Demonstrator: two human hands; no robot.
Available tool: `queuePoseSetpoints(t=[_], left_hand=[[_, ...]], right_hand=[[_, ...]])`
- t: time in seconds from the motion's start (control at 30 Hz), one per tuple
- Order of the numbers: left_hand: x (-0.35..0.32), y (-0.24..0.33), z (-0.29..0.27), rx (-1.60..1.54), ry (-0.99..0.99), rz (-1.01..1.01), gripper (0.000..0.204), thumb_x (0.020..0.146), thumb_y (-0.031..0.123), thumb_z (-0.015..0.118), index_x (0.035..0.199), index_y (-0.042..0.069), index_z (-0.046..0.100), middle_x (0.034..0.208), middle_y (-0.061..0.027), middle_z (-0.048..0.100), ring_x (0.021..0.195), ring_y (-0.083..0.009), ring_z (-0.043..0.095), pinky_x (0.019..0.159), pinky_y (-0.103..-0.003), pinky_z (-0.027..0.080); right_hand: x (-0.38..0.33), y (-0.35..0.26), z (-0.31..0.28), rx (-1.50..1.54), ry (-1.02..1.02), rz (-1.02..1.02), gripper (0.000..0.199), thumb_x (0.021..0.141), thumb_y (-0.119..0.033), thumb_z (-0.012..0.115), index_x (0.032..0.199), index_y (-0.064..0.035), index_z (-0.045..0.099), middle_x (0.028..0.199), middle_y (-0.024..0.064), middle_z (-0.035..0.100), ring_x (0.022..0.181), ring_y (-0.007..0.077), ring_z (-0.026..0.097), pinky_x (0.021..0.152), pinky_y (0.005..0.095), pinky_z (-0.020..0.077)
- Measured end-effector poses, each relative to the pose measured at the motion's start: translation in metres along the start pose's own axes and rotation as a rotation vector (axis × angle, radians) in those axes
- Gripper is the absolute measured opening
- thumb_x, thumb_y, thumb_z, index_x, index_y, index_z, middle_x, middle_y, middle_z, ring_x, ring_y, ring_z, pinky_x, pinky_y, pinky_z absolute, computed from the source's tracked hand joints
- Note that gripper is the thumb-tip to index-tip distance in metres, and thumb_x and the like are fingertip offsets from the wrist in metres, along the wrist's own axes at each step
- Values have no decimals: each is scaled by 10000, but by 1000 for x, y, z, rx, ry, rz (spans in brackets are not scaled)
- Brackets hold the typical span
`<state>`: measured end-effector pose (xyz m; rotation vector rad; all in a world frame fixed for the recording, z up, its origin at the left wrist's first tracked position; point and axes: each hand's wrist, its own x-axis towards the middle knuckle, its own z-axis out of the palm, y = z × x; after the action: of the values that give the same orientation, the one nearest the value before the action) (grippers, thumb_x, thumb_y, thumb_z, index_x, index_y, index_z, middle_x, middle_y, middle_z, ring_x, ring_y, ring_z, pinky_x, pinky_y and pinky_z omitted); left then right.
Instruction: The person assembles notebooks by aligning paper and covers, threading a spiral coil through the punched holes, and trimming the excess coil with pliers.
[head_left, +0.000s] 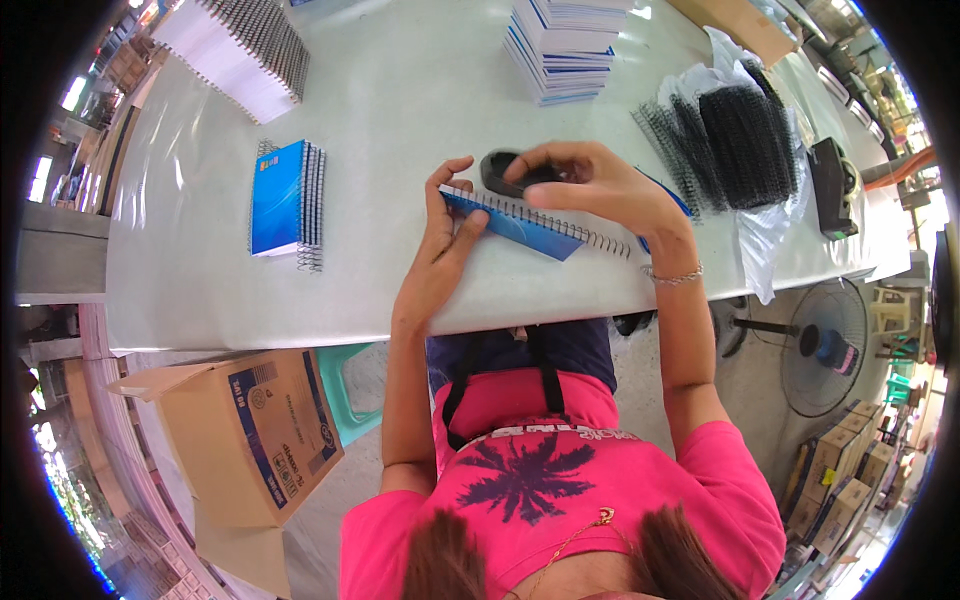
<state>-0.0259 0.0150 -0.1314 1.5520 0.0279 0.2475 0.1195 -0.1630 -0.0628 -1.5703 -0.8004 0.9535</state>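
Note:
A small blue notebook (530,232) is tilted up near the table's front edge, a dark spiral coil (560,222) running along its upper edge. The coil's right end sticks out past the cover. My left hand (448,222) grips the notebook's left end, thumb on the blue cover and fingers behind. Above the coil is my right hand (590,185), its fingers bent and thumb and index finger apart. Its fingertips are at a black, rounded object (505,172) just behind the notebook; whether they touch it I cannot tell. Part of another blue item (668,195) shows behind my right wrist.
Spiral-bound blue notebooks (280,200) are stacked at left, with a taller bound stack (245,60) beyond. Unbound booklets (565,50) stand at the back. Black coils (745,145) lie on plastic at right, beside a black device (833,190). A carton (250,430) and fan (820,345) flank me.

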Motion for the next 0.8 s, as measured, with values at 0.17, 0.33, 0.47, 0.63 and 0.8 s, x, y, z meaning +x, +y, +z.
queuePoseSetpoints(t=[0.17, 0.33, 0.47, 0.63, 0.8], left_hand=[[1, 3, 0, -60, -11, -19, 547, 1013, 74, 526, 1495, 98, 269, 1214, -89, 398, 1155, -179, 424, 1071, -320, 320], [0, 4, 3, 87, 41, 4, 513, 1000, 72, 519, 1469, 122, 317, 1205, -64, 397, 1061, -153, 449, 1029, -268, 330], [-2, -1, 15, 25, 164, -23, 398, 1026, 121, 539, 1386, 104, 370, 1204, -89, 432, 1102, -157, 441, 1023, -291, 342], [-8, 8, 40, -73, 382, -27, 288, 1072, 246, 483, 1307, 95, 412, 1111, -65, 472, 1008, -128, 447, 929, -277, 378], [-8, 6, 40, -15, 437, -34, 362, 1068, 397, 477, 1264, 93, 468, 914, 31, 376, 831, -82, 336, 779, -231, 328]], right_hand=[[5, 7, 10, -302, 127, -82, 368, 856, -248, 781, 1141, -28, 707, 1137, 76, 624, 1028, 161, 597, 878, 292, 486], [4, 12, 12, -286, 337, -112, 390, 844, -279, 792, 1138, -35, 711, 1226, 113, 611, 1081, 201, 600, 922, 316, 495], [5, 38, 0, -808, 863, -155, 505, 826, -347, 790, 1242, -92, 662, 1379, 191, 538, 1240, 334, 513, 1030, 420, 426], [-57, 51, -1, -1028, 790, 222, 585, 819, -350, 775, 1316, -103, 591, 1334, 192, 522, 1260, 372, 449, 1021, 475, 389], [-73, 74, 4, -979, 900, 55, 464, 860, -229, 707, 1291, -95, 598, 1228, 169, 546, 1215, 344, 472, 1030, 463, 380]])
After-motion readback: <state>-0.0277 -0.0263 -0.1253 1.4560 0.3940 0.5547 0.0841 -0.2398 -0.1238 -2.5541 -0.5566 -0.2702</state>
